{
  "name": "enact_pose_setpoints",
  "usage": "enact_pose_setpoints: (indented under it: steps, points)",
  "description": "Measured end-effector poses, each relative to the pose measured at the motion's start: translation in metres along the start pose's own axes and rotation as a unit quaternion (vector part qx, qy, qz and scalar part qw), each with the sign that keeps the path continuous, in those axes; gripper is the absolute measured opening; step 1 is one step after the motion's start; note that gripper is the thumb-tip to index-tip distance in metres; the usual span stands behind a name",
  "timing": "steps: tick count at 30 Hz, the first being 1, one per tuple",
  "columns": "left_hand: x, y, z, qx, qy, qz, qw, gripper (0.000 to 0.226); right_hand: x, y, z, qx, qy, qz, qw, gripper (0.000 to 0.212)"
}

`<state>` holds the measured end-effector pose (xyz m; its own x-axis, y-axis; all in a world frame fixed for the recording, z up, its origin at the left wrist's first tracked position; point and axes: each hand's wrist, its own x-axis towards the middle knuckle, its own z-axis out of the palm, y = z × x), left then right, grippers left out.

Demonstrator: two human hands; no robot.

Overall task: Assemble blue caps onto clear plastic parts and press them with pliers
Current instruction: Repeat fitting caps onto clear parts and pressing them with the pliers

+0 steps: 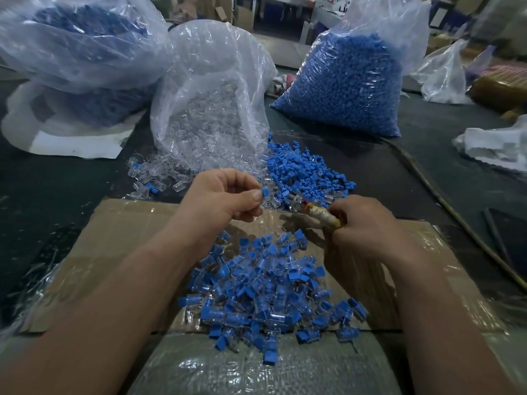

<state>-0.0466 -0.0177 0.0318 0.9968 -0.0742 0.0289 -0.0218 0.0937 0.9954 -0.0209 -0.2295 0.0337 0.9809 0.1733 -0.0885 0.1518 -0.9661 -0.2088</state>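
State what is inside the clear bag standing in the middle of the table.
The middle bag holds clear plastic parts, some spilling from its mouth onto the dark table. Glare on the crinkled film hides whatever lies deeper or higher inside.

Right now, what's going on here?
A person is fitting caps onto clear parts. The left hand pinches a blue cap. The right hand grips wrapped pliers, whose tip is at a clear part, too blurred to tell if it is clamped. Finished pieces are piled on the cardboard. Behind lie loose caps, a bag of clear parts and a bag of caps.
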Motion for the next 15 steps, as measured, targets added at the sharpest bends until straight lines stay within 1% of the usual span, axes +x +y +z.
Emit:
enact_pose_setpoints:
  steps: [2,4,6,10,15]
  points:
    - [0.0,0.0,0.001,0.001,0.004,0.01,1.0,0.014,-0.001,0.001,0.0,0.024,0.053,-0.028,0.998,0.015]
    - [0.0,-0.001,0.002,0.006,0.017,0.027,0.999,0.015,-0.003,-0.002,-0.001,0.085,0.121,-0.055,0.987,0.022]
    - [0.0,-0.001,0.002,0.019,0.033,0.051,0.998,0.016,-0.006,-0.008,-0.001,0.146,0.162,-0.071,0.973,0.024]
    - [0.001,-0.002,0.002,0.04,0.064,0.093,0.993,0.02,-0.011,-0.019,0.004,0.187,0.17,-0.099,0.963,0.025]
    - [0.0,-0.002,0.004,0.055,0.083,0.132,0.986,0.024,-0.014,-0.03,0.007,0.188,0.122,-0.114,0.968,0.018]
